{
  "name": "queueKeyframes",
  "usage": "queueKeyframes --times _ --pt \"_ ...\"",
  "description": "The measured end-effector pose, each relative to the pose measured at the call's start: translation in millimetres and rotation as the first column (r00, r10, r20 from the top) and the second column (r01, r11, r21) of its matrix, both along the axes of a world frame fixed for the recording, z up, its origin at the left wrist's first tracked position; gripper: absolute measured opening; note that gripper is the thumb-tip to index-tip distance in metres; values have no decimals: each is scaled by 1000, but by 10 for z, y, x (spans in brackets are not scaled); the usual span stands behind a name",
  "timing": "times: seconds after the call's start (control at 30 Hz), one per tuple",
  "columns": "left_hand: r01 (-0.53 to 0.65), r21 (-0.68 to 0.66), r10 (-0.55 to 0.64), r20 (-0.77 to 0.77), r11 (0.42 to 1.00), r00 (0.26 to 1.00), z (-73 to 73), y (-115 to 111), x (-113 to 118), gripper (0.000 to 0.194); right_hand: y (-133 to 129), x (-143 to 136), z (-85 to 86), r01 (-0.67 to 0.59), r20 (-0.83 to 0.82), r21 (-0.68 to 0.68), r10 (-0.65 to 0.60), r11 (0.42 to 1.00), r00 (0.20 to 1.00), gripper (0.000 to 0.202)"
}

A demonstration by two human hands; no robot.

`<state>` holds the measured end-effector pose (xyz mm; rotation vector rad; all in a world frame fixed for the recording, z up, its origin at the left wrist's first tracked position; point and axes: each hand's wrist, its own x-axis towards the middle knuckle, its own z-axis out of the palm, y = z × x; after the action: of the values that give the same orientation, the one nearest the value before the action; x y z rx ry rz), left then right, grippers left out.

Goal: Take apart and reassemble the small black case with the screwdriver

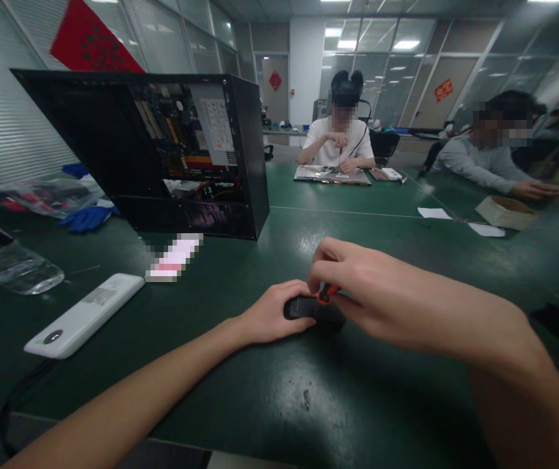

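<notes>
In the head view, the small black box (331, 318) lies on the green desk (240, 404), directly in front of the person and between the two hands. The left hand (279, 311) is clamped round its left end, with the thumb along the near side and the fingers over the far side. The right hand (358, 280) is close beside it, closed in a pinch on a small orange-and-black tool (326, 295) above the box. The tool's tip is too small to make out, so I cannot tell whether it touches the box.

The box should be light and stiff, probably hard plastic that will not give under a squeeze. Its smooth face may be a little slippery, and a light box would likely turn or slide if left loose. The long sides look the best place to hold it, leaving the top free. The tool is likely light too, best held by its coloured handle.

The box is dark, long and low, with a rounded left end and a faint sheen on top; the right hand's shadow dulls its right part. The tool shows bright orange with dark patches, mostly hidden by the fingers. Well to the left lies a long white box (84, 316); beyond it stands an open computer case (256, 163).
</notes>
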<state>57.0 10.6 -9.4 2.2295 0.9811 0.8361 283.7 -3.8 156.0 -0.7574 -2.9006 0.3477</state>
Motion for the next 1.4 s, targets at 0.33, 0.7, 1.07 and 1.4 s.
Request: queueKeyframes --times 0.33,0.7,1.07,1.4 --pt "-1 15 0 21 1000 1000 10 -13 18 37 31 -24 -39 118 39 152 -126 981 991 14" --pt "19 25 -20 31 999 999 -1 -14 16 36 30 -7 -146 252 77 331 -292 910 953 26" --pt "14 35 -15 38 999 999 -39 2 10 37 -24 1 -60 107 48 185 -117 977 992 12" --pt "17 18 -18 17 1000 1000 6 -16 11 39 72 52 -104 152 96 251 -181 956 979 11"
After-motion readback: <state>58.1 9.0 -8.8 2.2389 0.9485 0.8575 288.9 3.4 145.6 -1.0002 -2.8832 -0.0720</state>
